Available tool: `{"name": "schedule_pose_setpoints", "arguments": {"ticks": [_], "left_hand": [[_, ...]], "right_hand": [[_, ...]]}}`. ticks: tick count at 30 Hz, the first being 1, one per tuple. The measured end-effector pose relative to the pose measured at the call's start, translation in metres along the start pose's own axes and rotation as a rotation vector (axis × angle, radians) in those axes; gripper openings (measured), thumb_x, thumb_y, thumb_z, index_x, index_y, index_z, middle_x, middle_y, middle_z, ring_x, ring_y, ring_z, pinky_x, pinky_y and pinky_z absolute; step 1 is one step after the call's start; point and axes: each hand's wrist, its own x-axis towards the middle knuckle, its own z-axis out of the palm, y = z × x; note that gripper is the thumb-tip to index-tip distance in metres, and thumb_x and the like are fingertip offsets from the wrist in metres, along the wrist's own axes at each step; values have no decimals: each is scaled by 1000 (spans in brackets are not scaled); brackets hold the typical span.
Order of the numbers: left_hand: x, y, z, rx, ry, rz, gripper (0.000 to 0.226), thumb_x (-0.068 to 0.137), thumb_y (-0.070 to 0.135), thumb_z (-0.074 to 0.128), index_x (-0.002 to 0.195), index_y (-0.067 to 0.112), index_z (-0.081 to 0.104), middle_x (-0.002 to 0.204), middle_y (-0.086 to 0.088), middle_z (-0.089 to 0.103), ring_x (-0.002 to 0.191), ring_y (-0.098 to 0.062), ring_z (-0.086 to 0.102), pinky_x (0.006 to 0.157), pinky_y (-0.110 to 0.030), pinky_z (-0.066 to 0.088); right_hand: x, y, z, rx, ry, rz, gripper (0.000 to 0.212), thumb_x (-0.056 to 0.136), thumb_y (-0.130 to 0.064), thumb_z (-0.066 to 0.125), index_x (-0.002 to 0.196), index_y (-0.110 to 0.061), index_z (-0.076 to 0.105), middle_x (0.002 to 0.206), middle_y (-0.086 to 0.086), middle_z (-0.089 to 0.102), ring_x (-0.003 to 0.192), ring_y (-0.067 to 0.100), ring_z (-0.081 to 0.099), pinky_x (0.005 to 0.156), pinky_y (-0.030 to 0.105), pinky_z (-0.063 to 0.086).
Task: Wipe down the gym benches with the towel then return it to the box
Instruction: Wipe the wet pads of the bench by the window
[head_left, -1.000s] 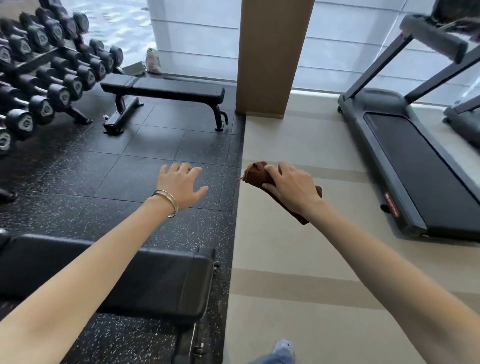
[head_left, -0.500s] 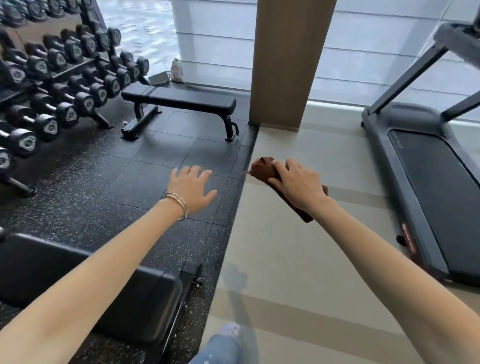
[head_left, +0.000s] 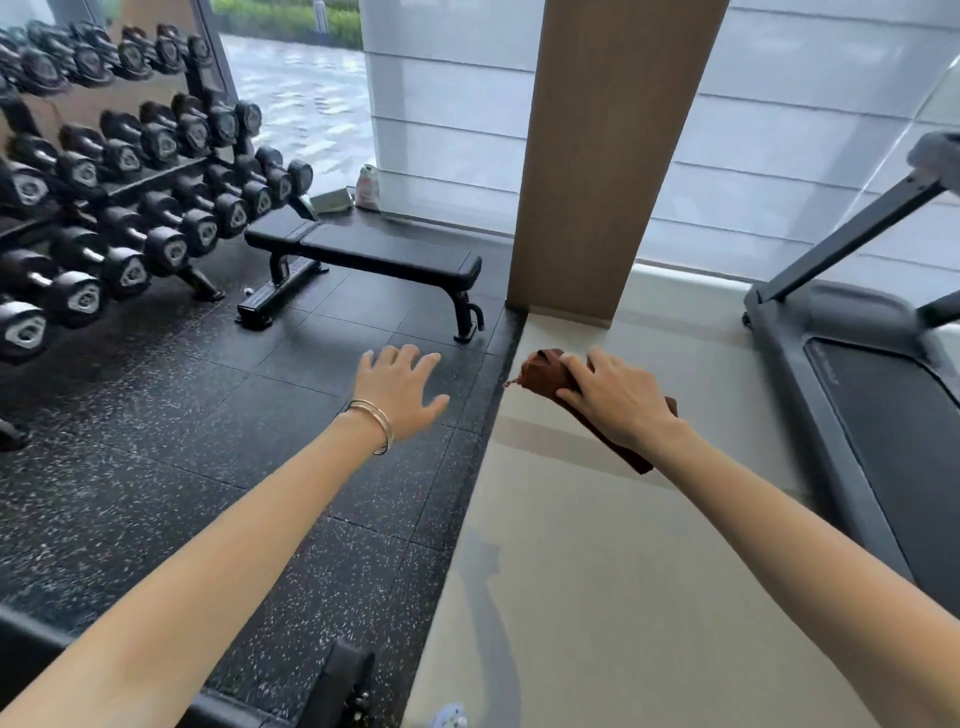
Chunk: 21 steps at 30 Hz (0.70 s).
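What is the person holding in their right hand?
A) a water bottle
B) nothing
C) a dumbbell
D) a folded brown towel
D: the right hand grips a folded brown towel in mid-air, while the left hand is open and empty.

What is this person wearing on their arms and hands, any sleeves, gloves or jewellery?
Both forearms are bare right to the bottom of the picture, with no sleeves in view and no gloves. The left hand has thin metal bangles around its wrist, gold-toned and seemingly a pair lying close together. The right hand shows no bracelet or watch, and no rings can be made out on either hand.
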Motion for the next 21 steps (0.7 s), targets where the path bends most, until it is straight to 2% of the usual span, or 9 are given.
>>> {"name": "schedule_pose_setpoints", "arguments": {"ticks": [4,8,17,21], "left_hand": [[81,-17,4,15,9,0,63,89,58,36,143,27,29,144,-3,40,131,-26,38,111,-46,26],[135,-21,21,21,-22,3,62,89,58,35,143,28,29,145,-2,38,132,-25,36,110,-45,25],[271,-28,65,29,-110,-93,68,90,57,35,146,22,23,143,-8,38,131,-27,35,110,-38,28],[345,-22,59,5,-119,-145,68,90,57,36,147,21,22,146,-8,36,133,-27,33,112,-38,28]], "right_hand": [[76,21,19,-24,30,-11,41,97,-48,38,126,-20,42,102,7,53,85,26,57,54,30,32],[131,38,46,-34,-12,-45,43,97,-48,37,128,-20,41,106,7,52,91,26,56,58,30,31],[283,101,111,-10,-55,-194,42,98,-47,35,128,-18,40,109,8,51,94,27,55,65,34,42],[366,141,120,2,-32,-256,42,98,-47,36,127,-18,41,109,9,51,95,28,56,64,35,41]]}}
